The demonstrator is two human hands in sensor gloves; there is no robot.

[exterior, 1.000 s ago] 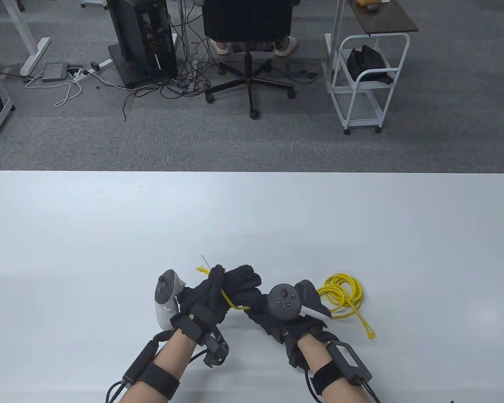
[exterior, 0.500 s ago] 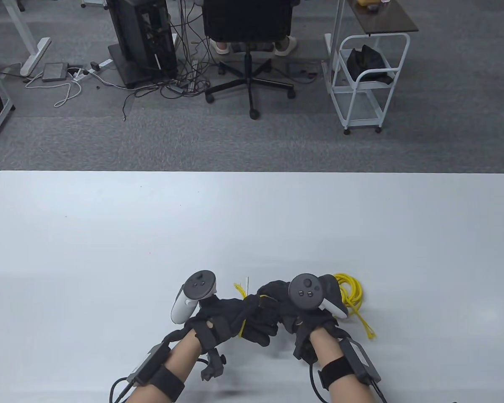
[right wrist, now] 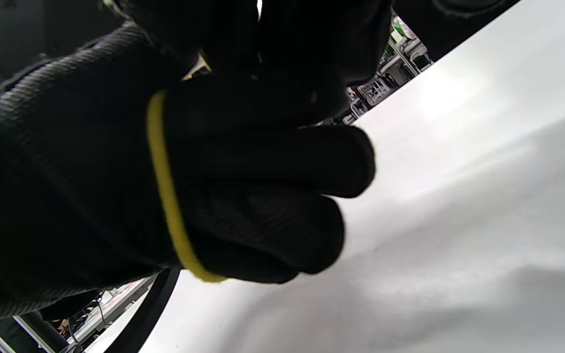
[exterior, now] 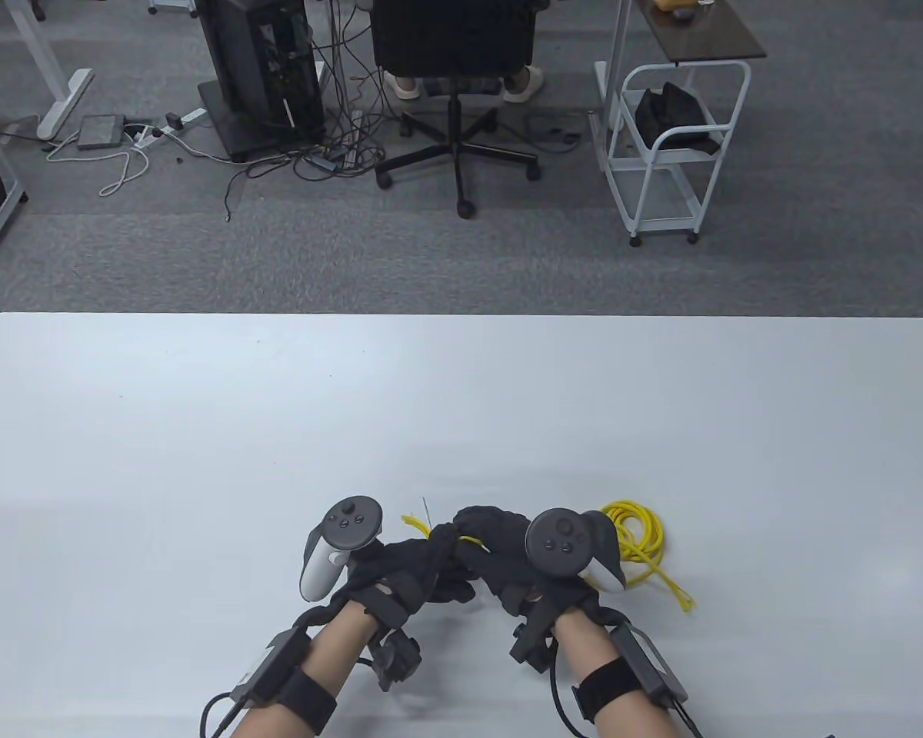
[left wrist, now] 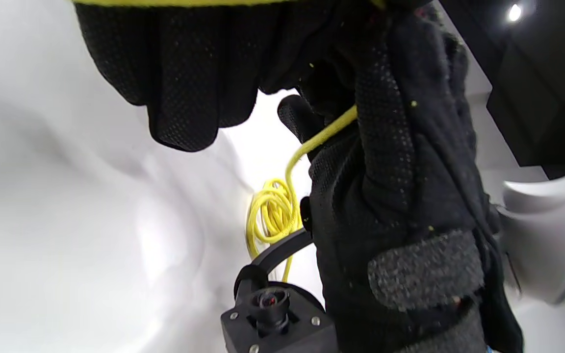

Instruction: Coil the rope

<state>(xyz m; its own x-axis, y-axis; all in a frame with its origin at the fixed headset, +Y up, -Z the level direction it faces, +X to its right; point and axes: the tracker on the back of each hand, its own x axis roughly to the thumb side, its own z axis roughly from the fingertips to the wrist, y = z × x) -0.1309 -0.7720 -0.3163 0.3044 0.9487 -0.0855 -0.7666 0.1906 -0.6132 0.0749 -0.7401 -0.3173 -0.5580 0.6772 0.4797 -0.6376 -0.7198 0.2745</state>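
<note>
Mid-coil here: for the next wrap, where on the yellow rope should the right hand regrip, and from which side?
Probably the short taut stretch of yellow rope running from the hands down to the loose pile. Bring the right hand in from above on the pile's side: that stretch hangs free off the table, while the frayed end pokes out by the left hand.

Office floor beyond a white table point(exterior: 200, 400)

Grey carpet point(exterior: 508, 261), black swivel chair point(exterior: 454, 46), white trolley point(exterior: 665, 154) far right; apparently a computer tower point(exterior: 258, 69) far left.
</note>
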